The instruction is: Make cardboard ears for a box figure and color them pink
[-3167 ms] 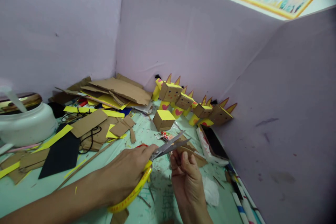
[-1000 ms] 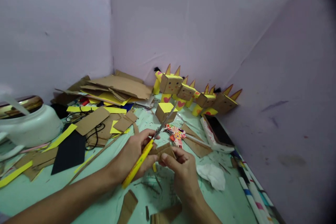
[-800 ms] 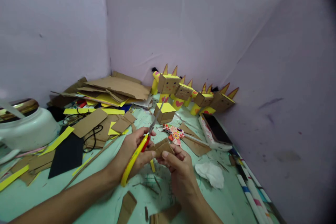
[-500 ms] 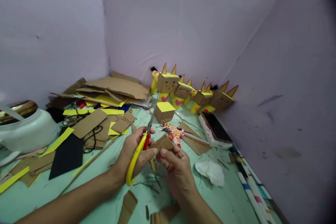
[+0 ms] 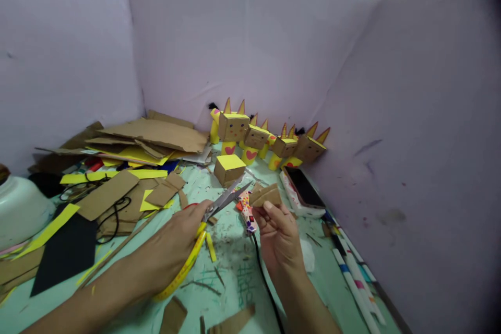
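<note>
Scissors (image 5: 219, 206) with yellow handles are gripped in the left hand (image 5: 172, 250), fingers closed through the loops, blades slightly parted and aimed at the work; a small folded cardboard piece (image 5: 266, 195) is pinched between thumb and fingertips of the right hand (image 5: 279, 235), raised just above the green table (image 5: 235, 276) and just beside the blade tips, apparently so an edge is presented for cutting; finished cardboard figures (image 5: 270, 141) are lined against the back wall, well apart from the hands.
</note>
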Motion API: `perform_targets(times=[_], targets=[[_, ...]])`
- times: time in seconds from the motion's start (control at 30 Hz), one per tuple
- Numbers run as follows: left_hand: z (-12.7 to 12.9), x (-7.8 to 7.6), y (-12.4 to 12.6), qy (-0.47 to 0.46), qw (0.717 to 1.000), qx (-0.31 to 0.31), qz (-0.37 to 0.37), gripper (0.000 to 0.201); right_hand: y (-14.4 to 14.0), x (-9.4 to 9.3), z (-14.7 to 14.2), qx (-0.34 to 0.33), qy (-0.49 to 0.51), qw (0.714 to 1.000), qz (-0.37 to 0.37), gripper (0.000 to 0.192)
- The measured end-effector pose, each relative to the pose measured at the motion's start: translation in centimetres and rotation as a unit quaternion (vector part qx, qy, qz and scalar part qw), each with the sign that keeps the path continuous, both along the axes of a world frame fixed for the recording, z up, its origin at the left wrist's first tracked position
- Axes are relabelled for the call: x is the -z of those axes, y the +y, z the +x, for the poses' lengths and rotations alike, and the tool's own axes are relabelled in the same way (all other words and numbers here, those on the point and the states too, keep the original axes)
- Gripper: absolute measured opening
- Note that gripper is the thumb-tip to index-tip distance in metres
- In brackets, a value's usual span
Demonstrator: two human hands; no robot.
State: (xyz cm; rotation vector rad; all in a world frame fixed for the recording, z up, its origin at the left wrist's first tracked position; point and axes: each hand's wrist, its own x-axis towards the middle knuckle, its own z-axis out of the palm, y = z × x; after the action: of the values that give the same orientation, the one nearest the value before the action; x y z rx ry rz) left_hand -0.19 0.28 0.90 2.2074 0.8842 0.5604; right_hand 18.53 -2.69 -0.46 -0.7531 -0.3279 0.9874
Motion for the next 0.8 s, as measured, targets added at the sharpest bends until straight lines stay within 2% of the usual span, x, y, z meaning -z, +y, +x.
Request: perform_targets(times=[0.1, 0.23, 0.37, 0.57, 0.8], targets=[[-0.1, -0.7, -0.7, 0.003, 0.999, 0.044, -0.017, 0.035, 0.0, -0.1, -0.1, 0.015, -0.007, 1.000, 0.011, 0.020], [-0.6, 0.0, -1.1, 0.037, 0.997, 0.056, 0.026, 0.049, -0.2, 0.1, -0.7, 0.012, -0.016, 1.000, 0.002, 0.024], [-0.5, 1.0, -1.0, 0.075, 0.995, 0.042, 0.046, 0.053, -0.3, 0.5, -1.1, 0.003, -0.037, 0.999, -0.004, 0.025], [-0.1, 1.2, -0.9, 0.106, 0.992, 0.024, 0.060, 0.047, -0.4, 1.1, -1.3, -0.009, -0.069, 0.998, 0.007, 0.024], [0.4, 2.2, -0.6, 0.153, 0.985, -0.034, 0.074, 0.044, -0.5, 1.4, -1.5, -0.022, -0.077, 0.997, 0.021, 0.026]])
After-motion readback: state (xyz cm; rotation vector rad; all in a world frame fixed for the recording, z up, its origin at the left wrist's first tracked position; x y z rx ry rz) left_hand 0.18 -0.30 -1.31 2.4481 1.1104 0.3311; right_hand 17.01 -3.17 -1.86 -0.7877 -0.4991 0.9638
